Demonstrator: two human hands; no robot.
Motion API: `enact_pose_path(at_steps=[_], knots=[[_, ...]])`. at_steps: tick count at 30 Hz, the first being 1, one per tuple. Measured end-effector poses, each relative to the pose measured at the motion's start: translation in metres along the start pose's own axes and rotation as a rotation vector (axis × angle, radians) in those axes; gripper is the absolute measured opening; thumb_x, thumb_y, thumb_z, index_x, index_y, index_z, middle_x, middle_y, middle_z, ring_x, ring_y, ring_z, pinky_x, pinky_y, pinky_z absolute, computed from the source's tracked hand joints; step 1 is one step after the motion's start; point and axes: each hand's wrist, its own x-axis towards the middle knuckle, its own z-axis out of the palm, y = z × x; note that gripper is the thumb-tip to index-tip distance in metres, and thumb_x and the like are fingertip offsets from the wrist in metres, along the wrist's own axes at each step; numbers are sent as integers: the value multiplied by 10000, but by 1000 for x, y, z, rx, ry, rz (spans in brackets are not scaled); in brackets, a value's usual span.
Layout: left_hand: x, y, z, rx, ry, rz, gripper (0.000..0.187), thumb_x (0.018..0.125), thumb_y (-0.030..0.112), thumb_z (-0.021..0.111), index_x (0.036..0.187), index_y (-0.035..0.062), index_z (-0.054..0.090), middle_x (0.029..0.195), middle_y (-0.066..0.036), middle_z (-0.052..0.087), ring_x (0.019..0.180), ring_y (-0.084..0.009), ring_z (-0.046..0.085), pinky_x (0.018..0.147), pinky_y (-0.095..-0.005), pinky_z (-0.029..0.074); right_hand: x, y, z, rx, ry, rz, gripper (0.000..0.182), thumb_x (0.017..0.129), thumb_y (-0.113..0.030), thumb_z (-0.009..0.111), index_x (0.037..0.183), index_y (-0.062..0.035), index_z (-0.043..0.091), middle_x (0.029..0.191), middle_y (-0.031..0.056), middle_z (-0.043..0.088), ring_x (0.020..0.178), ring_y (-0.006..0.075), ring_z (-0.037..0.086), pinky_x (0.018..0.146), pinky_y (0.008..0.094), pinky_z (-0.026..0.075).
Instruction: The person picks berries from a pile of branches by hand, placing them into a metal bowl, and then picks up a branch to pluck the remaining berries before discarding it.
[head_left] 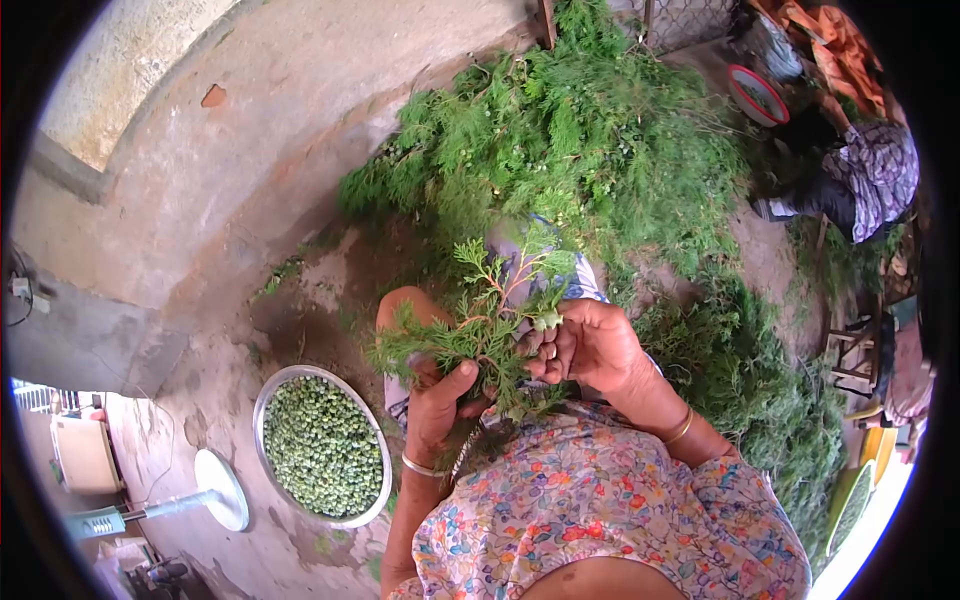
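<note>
A leafy green sprig (490, 325) with thin reddish stems is held up over my lap. My left hand (440, 400) is closed round its lower stem, with the thumb on top. On the sprig's other side, my right hand (590, 345) has its fingertips pinched at a pale green cone-like fruit (547, 319). Down to the left, a round metal basin (262, 440) on the ground holds many small green fruits (325, 445).
A big heap of green branches (600, 140) lies ahead, with more branches (740, 380) at the right. Another person (870, 175) sits at the upper right near a red-rimmed basin (757, 95). A stand fan's round base (222, 490) is at the lower left.
</note>
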Motion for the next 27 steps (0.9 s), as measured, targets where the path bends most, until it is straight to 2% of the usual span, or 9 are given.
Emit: enact_pose_path(at_steps=[4,7,14,17,19,20,23,25,27], knots=[[2,-4,-11,12,-19,-8,278,826,134,649,1062,30,544,883,-64,608,539,-89,496,377,-184,305,-3,0,-3,-205,140,-98,247,847,-162,570,924,73,564,881,246,630,702,330,661,550,362,566],[0,-4,-9,37,8,-8,259,819,135,660,1030,33,551,857,-62,602,549,-101,505,386,-189,316,-3,-1,3,-198,178,-109,180,821,-108,602,836,66,557,855,246,627,691,334,669,527,355,577],[-2,-4,-2,27,50,-18,258,818,118,651,1039,36,548,857,-55,601,589,-107,519,405,-182,318,-2,7,10,-135,349,-161,136,773,-23,635,811,85,560,787,191,628,687,335,676,526,347,580],[-3,-6,-5,62,9,-24,319,832,100,639,1133,39,551,933,-44,603,674,-101,552,449,-180,390,0,10,10,-217,397,-227,140,778,-2,609,851,112,576,700,175,638,621,274,673,500,331,569],[-5,-9,3,126,152,21,233,812,114,652,1011,32,562,861,-48,596,587,-96,506,415,-185,314,1,11,17,-532,505,-414,119,765,34,607,865,95,586,691,147,632,600,229,662,493,309,553],[-5,-10,3,125,153,18,233,812,114,652,1011,32,562,861,-48,596,587,-96,506,415,-185,314,3,10,12,-531,507,-413,119,765,34,607,865,95,586,691,147,632,600,229,662,493,309,553],[-8,-14,2,241,185,18,260,804,141,671,1012,25,567,878,-46,594,588,-87,503,434,-191,358,12,10,0,-877,586,-631,115,752,54,556,857,91,586,676,84,627,521,113,575,472,243,474],[-10,-17,7,312,255,3,317,797,168,687,1051,24,562,907,-38,591,633,-92,529,483,-207,443,13,11,-3,-948,643,-660,117,754,46,564,860,91,584,673,80,626,529,112,578,477,244,474],[-10,-18,5,330,256,-7,334,797,166,687,1072,27,559,923,-37,592,662,-99,542,511,-219,473,14,9,-3,-1022,700,-686,120,756,39,572,863,92,583,669,75,626,537,111,581,482,244,474]])
